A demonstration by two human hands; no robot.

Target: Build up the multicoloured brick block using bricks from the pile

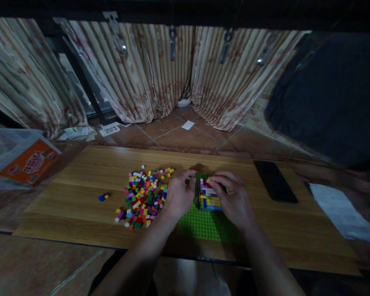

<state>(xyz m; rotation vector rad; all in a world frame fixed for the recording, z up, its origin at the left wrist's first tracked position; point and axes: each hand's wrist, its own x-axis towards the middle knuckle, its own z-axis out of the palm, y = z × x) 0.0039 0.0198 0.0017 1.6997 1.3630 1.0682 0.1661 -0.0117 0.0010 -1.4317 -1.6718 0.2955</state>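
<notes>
A green studded baseplate [200, 226] lies on the wooden table, and on it stands a block of many-coloured toy bricks [210, 196]. My right hand [234, 197] reaches over the block from the right, its thumb and forefinger closed on a small yellow brick [207, 181] at the block's far edge. Left of the block, my left hand [180, 195] has its fingers curled together above the baseplate. A bit of green shows between those fingers, too small to name for certain. Beside that hand spreads a pile of loose toy bricks [140, 195], partly hidden by it.
Apart from the pile, a few blue and yellow bricks [104, 197] lie to the left. A black phone [276, 181] and a white paper sheet [345, 211] are on the right. Beyond the table's left end is a clear plastic bag with an orange label [31, 162]. Striped curtains [148, 74] hang behind.
</notes>
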